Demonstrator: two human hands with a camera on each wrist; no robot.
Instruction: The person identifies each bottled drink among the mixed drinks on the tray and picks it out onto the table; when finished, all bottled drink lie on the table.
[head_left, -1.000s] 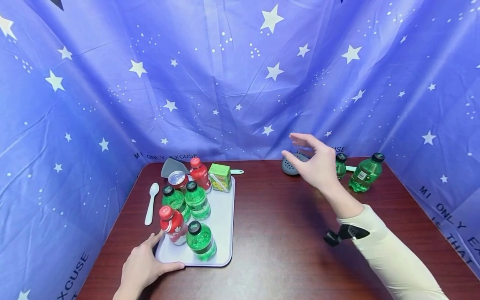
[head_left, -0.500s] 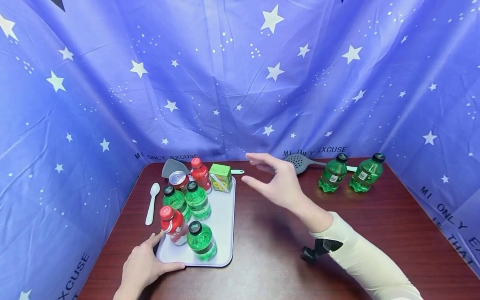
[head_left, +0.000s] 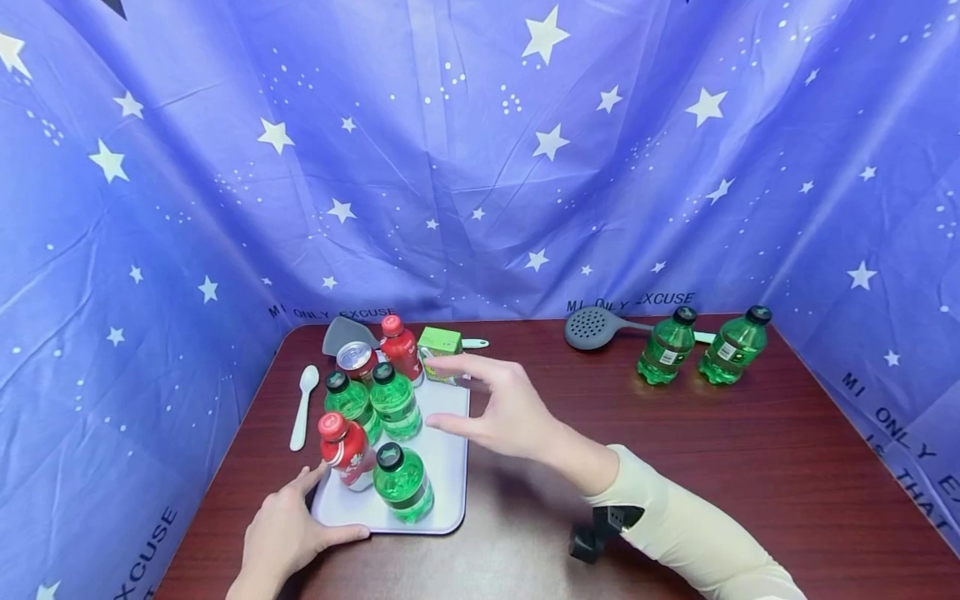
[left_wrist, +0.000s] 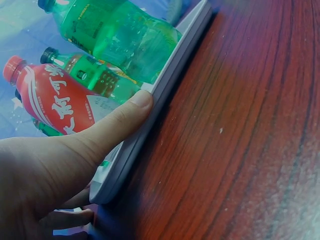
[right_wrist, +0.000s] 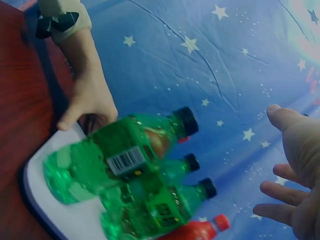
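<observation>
A pale tray (head_left: pixel 447 454) holds green soda bottles (head_left: pixel 403 483), red bottles (head_left: pixel 347 450), a red can (head_left: pixel 357 358) and a green juice box (head_left: pixel 441 340). At its near left corner my left hand (head_left: pixel 279 530) grips the rim; the thumb (left_wrist: pixel 120 116) lies along the front edge, and the fingers are at the left side, partly hidden. My right hand (head_left: pixel 517 412) hovers at the tray's right edge with fingers spread and nothing in them. It partly covers the juice box. In the right wrist view that hand (right_wrist: pixel 300 170) is apart from the bottles.
Two more green bottles (head_left: pixel 666 346) stand at the back right, beside a grey slotted skimmer (head_left: pixel 591 327). A white spoon (head_left: pixel 303 407) lies left of the tray. A grey spatula (head_left: pixel 341 335) lies behind it. A starry curtain (head_left: pixel 480 167) encloses the table's back and sides.
My right hand has moved left, from near the two green bottles at the back right to the tray's right edge, staying empty. The left hand and the tray have not moved.
</observation>
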